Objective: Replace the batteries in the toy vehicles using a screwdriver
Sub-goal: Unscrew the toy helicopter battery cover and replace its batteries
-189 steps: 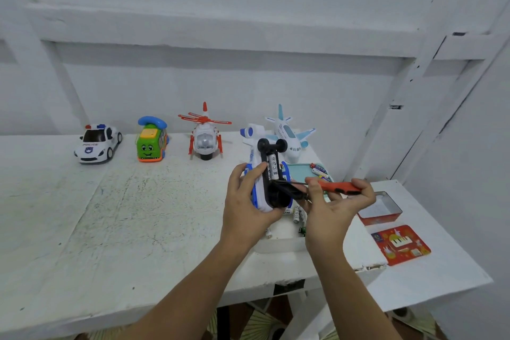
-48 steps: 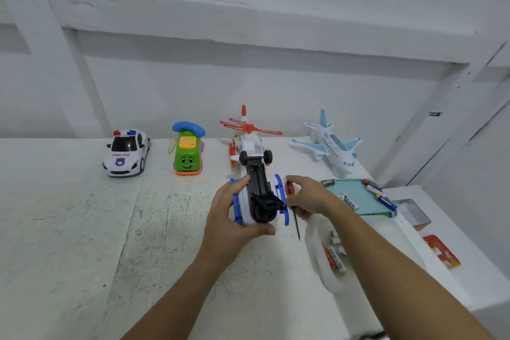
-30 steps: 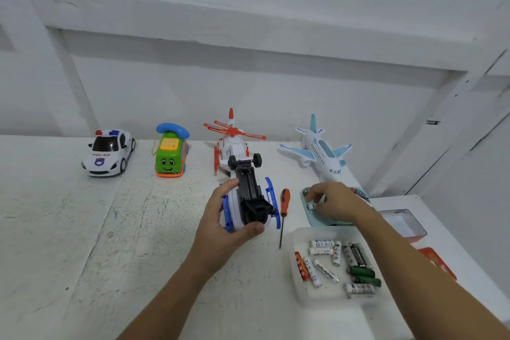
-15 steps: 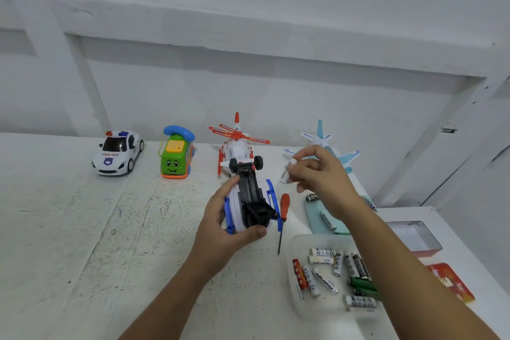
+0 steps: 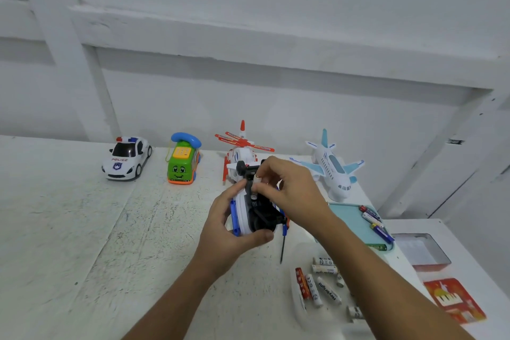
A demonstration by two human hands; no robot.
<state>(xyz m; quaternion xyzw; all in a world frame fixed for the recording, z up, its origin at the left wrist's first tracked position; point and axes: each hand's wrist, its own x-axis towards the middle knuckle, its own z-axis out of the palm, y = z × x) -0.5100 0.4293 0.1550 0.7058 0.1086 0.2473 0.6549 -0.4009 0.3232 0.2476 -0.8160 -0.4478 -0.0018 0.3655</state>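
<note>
The left hand [image 5: 229, 235] grips a white and blue toy [image 5: 240, 211], with fingers and thumb curled round its body. It holds the toy upside down, just above the bench [image 5: 82, 229], so the black underside with the wheels faces up. The right hand [image 5: 292, 190] is over this underside. Its fingertips are pressed together on a small pale piece, probably a battery [image 5: 257, 176], at the open compartment, but most of the piece is hidden, so I cannot be sure.

The screwdriver [image 5: 282, 246] lies on the bench just beside the toy and no hand touches it. From this I judge that the unscrewing on this toy is finished and that the batteries are now going in or out. Which of the two it is, the picture does not show.

Loose batteries [image 5: 317, 288] lie in a clear tray [image 5: 295, 298] near the right arm, and some more lie on a teal tray [image 5: 353, 221] behind it.

To finish this toy, the batteries must be seated, the cover put back and the screw tightened. I cannot see the cover anywhere. The police car [image 5: 127, 157], the phone car [image 5: 183, 160], the helicopter [image 5: 242, 153] and the plane [image 5: 331, 166] stand upright along the wall. Whether they are done already I cannot tell.
</note>
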